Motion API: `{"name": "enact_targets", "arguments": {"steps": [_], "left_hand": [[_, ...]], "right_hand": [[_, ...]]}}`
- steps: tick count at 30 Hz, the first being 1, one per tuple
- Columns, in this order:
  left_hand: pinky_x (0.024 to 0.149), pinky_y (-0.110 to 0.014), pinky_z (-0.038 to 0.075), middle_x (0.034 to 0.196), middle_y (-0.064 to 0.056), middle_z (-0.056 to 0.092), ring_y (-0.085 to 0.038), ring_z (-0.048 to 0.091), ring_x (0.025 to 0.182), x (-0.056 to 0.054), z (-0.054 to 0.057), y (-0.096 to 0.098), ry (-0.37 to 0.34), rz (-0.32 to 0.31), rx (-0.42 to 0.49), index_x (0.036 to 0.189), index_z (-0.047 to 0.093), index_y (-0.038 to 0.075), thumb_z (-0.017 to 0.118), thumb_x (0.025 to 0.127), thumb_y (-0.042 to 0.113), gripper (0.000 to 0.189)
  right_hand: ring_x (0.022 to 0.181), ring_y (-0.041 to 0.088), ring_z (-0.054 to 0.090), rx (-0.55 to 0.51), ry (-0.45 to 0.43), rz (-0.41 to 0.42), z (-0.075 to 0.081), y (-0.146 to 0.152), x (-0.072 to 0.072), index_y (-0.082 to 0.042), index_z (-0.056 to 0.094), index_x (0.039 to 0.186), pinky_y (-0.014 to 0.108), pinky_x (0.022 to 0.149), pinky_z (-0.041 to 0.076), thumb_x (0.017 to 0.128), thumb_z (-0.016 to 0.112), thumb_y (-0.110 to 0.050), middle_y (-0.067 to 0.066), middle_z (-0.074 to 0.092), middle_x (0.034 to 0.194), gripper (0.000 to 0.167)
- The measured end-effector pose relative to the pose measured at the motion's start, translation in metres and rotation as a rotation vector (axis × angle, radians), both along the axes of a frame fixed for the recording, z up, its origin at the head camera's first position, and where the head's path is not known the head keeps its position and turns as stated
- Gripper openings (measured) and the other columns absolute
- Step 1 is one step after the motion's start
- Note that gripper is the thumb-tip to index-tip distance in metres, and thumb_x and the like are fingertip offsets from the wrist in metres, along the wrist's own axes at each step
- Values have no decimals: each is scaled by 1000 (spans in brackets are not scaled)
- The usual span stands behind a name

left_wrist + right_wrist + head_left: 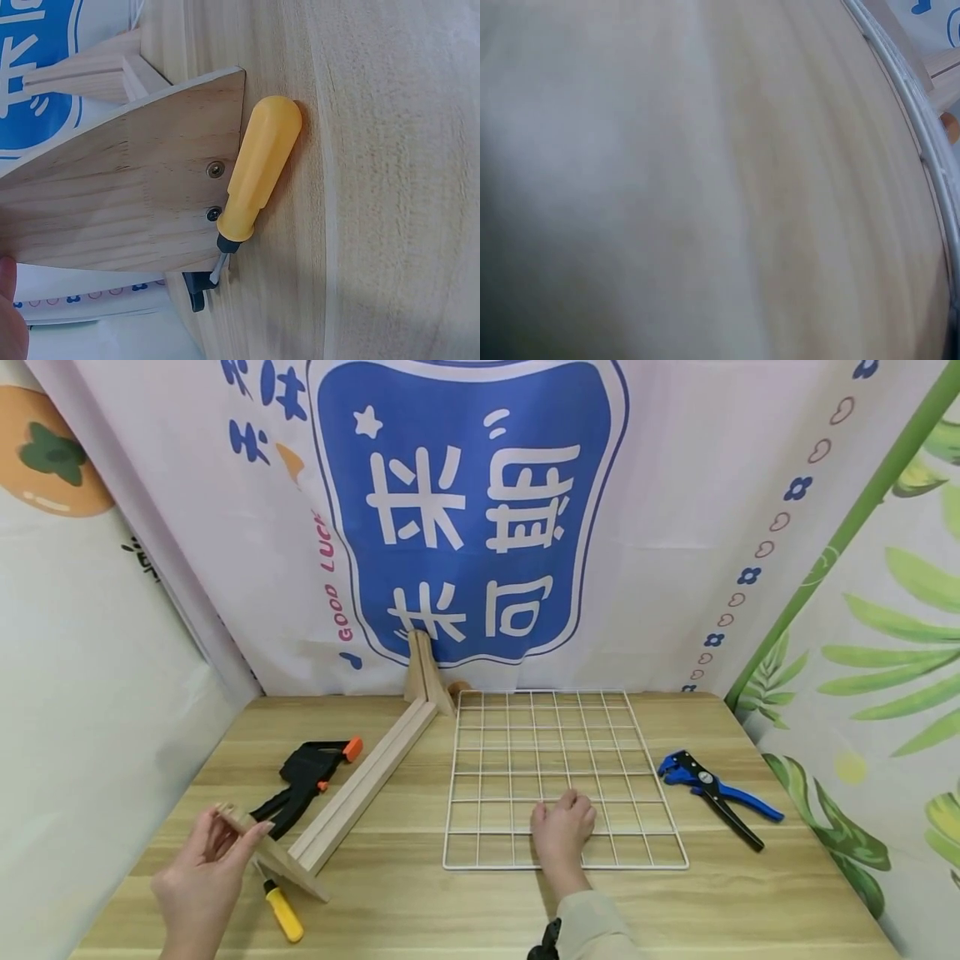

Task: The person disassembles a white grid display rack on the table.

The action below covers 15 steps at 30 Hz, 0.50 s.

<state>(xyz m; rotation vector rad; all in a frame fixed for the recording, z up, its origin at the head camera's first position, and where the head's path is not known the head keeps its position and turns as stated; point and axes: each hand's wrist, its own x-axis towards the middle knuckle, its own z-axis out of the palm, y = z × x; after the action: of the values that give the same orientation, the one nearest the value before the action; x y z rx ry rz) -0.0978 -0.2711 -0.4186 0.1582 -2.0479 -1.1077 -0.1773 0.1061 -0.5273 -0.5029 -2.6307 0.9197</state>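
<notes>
My left hand (pixel 201 872) pinches the upper end of a tapered wooden end piece (pixel 120 195), with the thumb at its edge in the left wrist view. Two screws (pixel 215 169) show on that piece near its base. It stands at the near end of a long wooden rail (pixel 367 781), and a similar wooden end piece (pixel 426 672) rises at the far end. My right hand (pixel 562 835) is over the near part of a white wire grid panel (pixel 566 867) lying on the table, fingers curled at a wire. Wire runs along the right wrist view's edge (pixel 922 154).
A yellow-handled screwdriver (pixel 283 914) lies beside the near end piece. Left of the rail is a black bar clamp (pixel 300 785) with orange parts. Blue and black wire strippers (pixel 720 793) rest right of the grid. Printed curtains (pixel 675 527) hang behind the wooden table (pixel 420 910).
</notes>
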Motion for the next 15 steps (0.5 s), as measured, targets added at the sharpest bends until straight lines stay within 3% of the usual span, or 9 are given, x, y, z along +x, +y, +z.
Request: {"name": "enact_targets", "arguments": {"steps": [15], "left_hand": [[71,-5,47,90,42,54,18,57,84,0,4,3,47,-22,-74,95,62,-10,79,60,-14,39]], "right_hand": [[102,40,36,44,53,30,0,3,-2,20,43,124,49,86,37,86,60,-24,29,42,110,60]]}}
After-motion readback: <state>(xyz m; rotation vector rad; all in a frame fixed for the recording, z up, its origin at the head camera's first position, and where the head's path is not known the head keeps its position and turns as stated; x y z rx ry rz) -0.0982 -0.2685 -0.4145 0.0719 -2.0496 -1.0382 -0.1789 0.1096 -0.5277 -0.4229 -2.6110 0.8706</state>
